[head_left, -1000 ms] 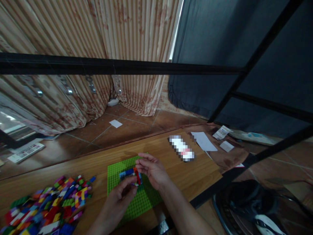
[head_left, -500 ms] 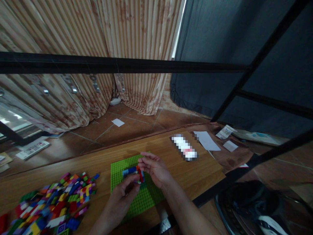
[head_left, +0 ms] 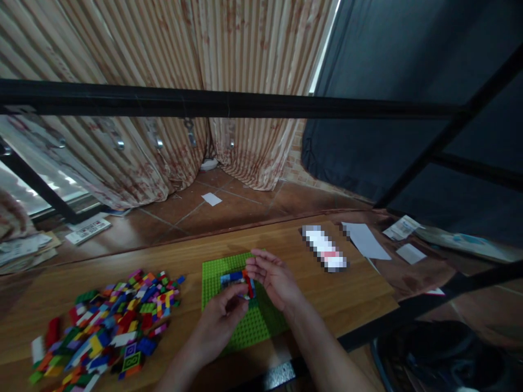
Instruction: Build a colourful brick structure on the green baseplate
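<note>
A green studded baseplate (head_left: pixel 213 265) lies on the wooden table, carrying a small low build of toy bricks (head_left: pixel 232 276), mostly blue with a red brick (head_left: pixel 250 287) along its right side. My left hand (head_left: pixel 223 321) is at the near edge of the build, thumb and forefinger drawn together; what lies between the fingertips is hidden. Over the build's right side is my right hand (head_left: pixel 274 279), fingers stretched out and loosely bent, with no brick seen in them. The fingertips are close to the red brick; whether they touch it I cannot tell.
A heap of loose coloured bricks (head_left: pixel 118 316) spreads across the table's left side. A blurred-out white phone-like object (head_left: pixel 324 247) lies right of the baseplate, with a sheet of paper (head_left: pixel 365 240) beyond. A dark metal bar (head_left: pixel 261 103) crosses ahead.
The view has shifted, so the whole scene sits further right. Both hands stay at the brick build, with hardly any visible change in their pose.
</note>
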`<act>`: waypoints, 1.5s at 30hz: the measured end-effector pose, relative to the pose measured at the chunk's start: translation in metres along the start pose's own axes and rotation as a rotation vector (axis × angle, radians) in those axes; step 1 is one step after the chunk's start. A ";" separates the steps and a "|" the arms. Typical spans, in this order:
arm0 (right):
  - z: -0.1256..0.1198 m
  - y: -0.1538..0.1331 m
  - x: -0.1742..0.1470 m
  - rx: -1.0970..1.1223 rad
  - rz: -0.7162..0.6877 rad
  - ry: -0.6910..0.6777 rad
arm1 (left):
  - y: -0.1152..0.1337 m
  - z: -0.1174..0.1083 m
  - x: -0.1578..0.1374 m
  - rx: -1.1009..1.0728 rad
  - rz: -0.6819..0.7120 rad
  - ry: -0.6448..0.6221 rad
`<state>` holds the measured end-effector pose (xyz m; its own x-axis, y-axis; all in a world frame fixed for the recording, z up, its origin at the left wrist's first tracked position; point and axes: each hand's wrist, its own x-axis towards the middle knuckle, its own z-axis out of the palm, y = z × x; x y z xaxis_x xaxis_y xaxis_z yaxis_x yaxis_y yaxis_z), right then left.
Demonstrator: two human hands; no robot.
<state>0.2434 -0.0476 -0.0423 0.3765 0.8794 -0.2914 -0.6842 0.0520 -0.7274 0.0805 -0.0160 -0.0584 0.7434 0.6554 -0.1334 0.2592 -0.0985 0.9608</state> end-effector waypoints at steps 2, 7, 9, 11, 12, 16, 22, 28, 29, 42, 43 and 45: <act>0.000 0.001 0.000 -0.016 -0.012 0.003 | 0.000 0.000 -0.001 -0.008 0.008 0.006; 0.000 0.003 0.000 -0.075 -0.071 0.019 | 0.008 -0.002 -0.003 -0.064 -0.001 0.056; 0.000 0.003 -0.001 -0.097 -0.079 0.026 | 0.011 -0.006 -0.004 -0.092 -0.031 0.118; -0.001 0.004 0.000 -0.137 -0.082 0.036 | 0.012 -0.011 -0.004 -0.117 -0.054 0.197; -0.002 0.004 0.001 -0.177 -0.087 0.050 | 0.012 -0.014 -0.003 -0.122 -0.057 0.236; -0.008 0.010 0.006 -0.498 -0.183 0.151 | 0.005 -0.026 -0.001 -0.080 -0.049 0.360; -0.012 0.021 0.006 -0.967 -0.378 0.106 | -0.008 -0.031 -0.001 0.351 -0.138 0.459; -0.011 0.024 0.004 -1.216 -0.398 0.006 | -0.005 -0.019 0.002 0.581 -0.173 0.344; -0.010 0.024 0.004 -1.227 -0.396 -0.007 | -0.004 -0.018 0.003 0.617 -0.169 0.344; -0.019 0.030 0.002 -1.475 -0.501 -0.130 | -0.005 -0.013 -0.004 0.594 -0.076 0.362; -0.020 0.030 0.002 -1.492 -0.512 -0.137 | -0.005 -0.015 -0.005 0.586 -0.069 0.368; -0.022 0.030 0.001 -1.540 -0.514 -0.147 | -0.005 -0.020 -0.007 0.577 -0.056 0.405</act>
<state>0.2369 -0.0551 -0.0779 0.2342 0.9594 0.1572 0.7575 -0.0787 -0.6481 0.0620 -0.0052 -0.0574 0.4603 0.8873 0.0295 0.6594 -0.3640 0.6578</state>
